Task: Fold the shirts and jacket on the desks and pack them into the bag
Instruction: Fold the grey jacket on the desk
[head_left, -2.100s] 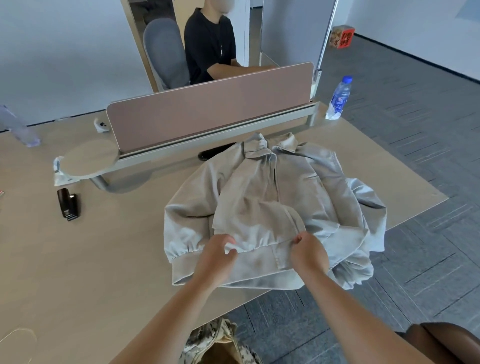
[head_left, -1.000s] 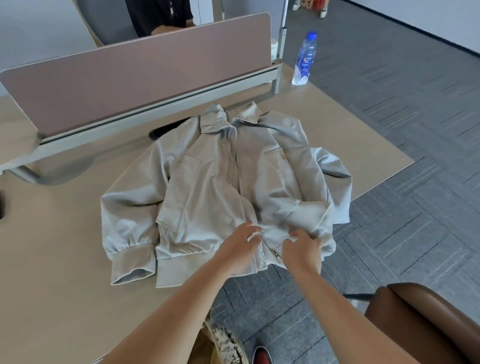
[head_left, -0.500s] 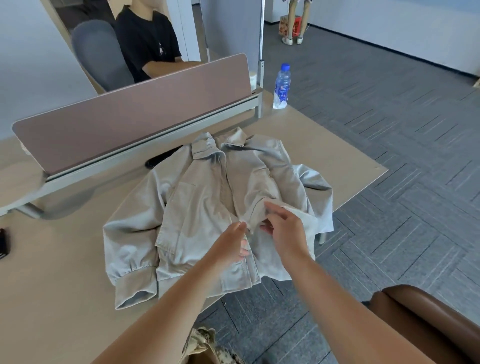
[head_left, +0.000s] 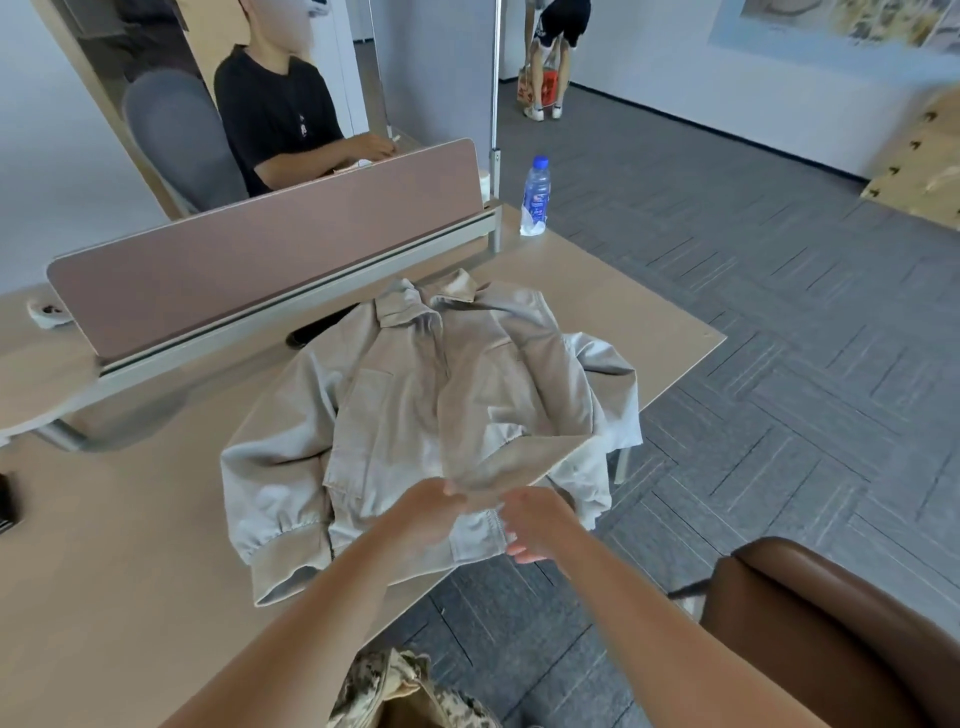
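On desk (head_left: 130, 571), near edge: jacket (head_left: 415, 415) hem in both grips; left hand (head_left: 435, 512) pinches flap, right hand (head_left: 537, 525) clamps hem.

Water bottle (head_left: 536, 195) by pink divider (head_left: 260, 260) (brown chair (head_left: 831, 623) nearby)

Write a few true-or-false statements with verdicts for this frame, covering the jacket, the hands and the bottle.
1. The jacket lies on the desk with its collar toward the divider. True.
2. The water bottle lies on its side. False: it stands upright near the desk's far corner.
3. The left hand and the right hand both hold the jacket near its lower front. True.
4. The jacket is packed in the camouflage bag. False: it lies spread on the desk, and the bag sits below the desk's near edge.
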